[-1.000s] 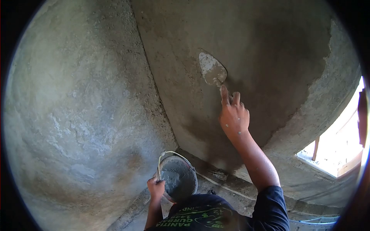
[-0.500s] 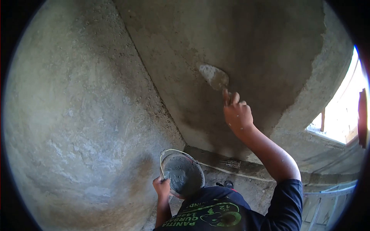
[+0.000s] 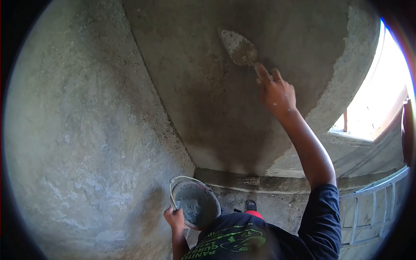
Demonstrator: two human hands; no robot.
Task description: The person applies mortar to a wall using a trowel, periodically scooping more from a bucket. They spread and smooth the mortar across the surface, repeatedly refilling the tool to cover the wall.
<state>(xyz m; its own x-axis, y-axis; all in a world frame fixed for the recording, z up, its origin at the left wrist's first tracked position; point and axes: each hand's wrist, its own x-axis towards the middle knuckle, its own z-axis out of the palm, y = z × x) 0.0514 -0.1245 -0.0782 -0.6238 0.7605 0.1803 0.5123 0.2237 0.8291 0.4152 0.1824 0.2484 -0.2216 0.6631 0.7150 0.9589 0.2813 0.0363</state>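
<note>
In my right hand (image 3: 279, 94) is a pointed trowel (image 3: 239, 47), its handle wrapped by the fingers. Its blade, smeared with pale mortar, overlaps the dark plastered wall (image 3: 203, 82) in front of me, tip toward the upper left. My left hand (image 3: 175, 218) grips the side of a bucket (image 3: 214, 207) by its rim and wire handle. Wet grey mortar (image 3: 193, 206) lies inside the bucket, which tilts toward me. My body hides the bucket's lower side.
A rough grey wall (image 3: 86, 143) meets the plastered wall at a corner on the left. To the right are a bright window opening (image 3: 368, 99) and a metal ladder-like frame (image 3: 372, 208). A ledge (image 3: 286, 184) runs along the wall's foot above the concrete floor (image 3: 281, 212).
My right hand and the trowel have moved up the wall and slightly right. The left hand still holds the bucket, and the whole view has shifted a little.
</note>
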